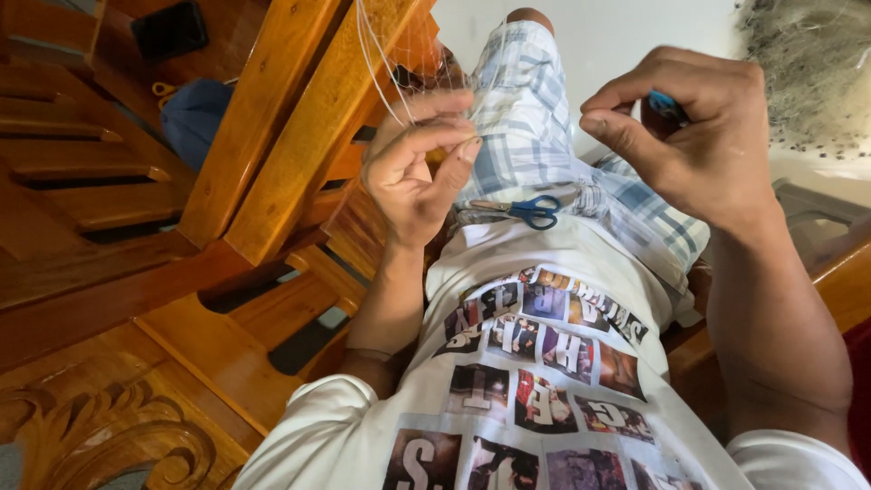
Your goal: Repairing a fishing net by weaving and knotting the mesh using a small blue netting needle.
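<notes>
My left hand [419,165] is raised in front of me, its fingers pinched on thin clear strands of a fishing net [386,63] that run up past the wooden chair. Over to the right, my right hand [699,127] is closed around a small blue tool [667,104], of which only the tip shows between thumb and fingers. A pair of blue-handled scissors [526,210] lies on my lap, on the plaid shorts [531,118], just below and between both hands.
A carved wooden chair [272,136] stands close on the left. A dark phone [170,29] and a blue cloth [192,113] lie behind it. A grey heap of netting [812,73] sits at the upper right on the white floor.
</notes>
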